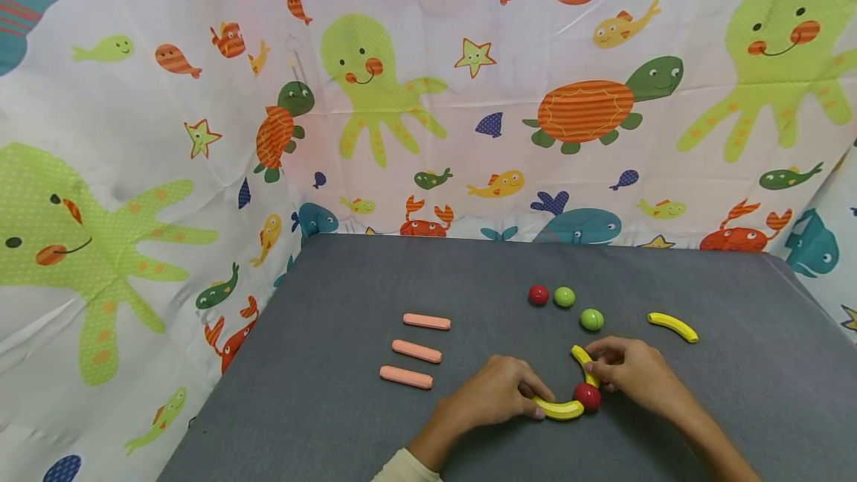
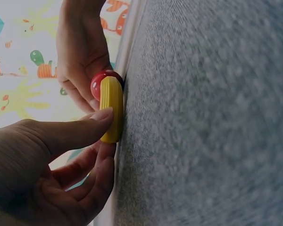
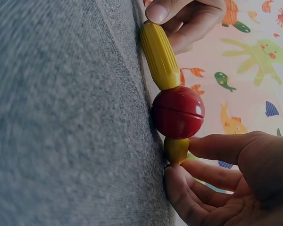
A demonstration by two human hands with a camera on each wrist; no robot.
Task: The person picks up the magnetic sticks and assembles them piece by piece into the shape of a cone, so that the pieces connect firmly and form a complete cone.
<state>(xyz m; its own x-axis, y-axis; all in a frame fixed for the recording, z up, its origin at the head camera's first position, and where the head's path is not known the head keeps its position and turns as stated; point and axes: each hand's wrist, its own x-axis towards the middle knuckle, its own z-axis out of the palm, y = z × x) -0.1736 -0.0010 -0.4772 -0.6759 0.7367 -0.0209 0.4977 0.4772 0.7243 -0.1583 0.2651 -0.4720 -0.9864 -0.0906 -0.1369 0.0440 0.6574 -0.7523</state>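
Observation:
Two yellow toy bananas lie on the grey table [image 1: 335,407] with a red ball [image 1: 587,396] between their ends. My left hand [image 1: 544,405] pinches the nearer banana [image 1: 561,410] with thumb and fingers. In the left wrist view the thumb lies on that banana [image 2: 111,110], and the red ball [image 2: 100,81] sits behind it. My right hand [image 1: 593,367] pinches the farther banana [image 1: 582,360]. In the right wrist view its fingertips [image 3: 198,141] hold that banana's end [image 3: 176,149], right beside the ball [image 3: 178,112].
Three pink sticks [image 1: 416,350] lie in a column at the left. A second red ball [image 1: 538,294] and two green balls [image 1: 565,296] [image 1: 592,319] sit beyond my hands. A third banana [image 1: 672,326] lies at the right. A sea-animal cloth [image 1: 402,95] hangs behind the table.

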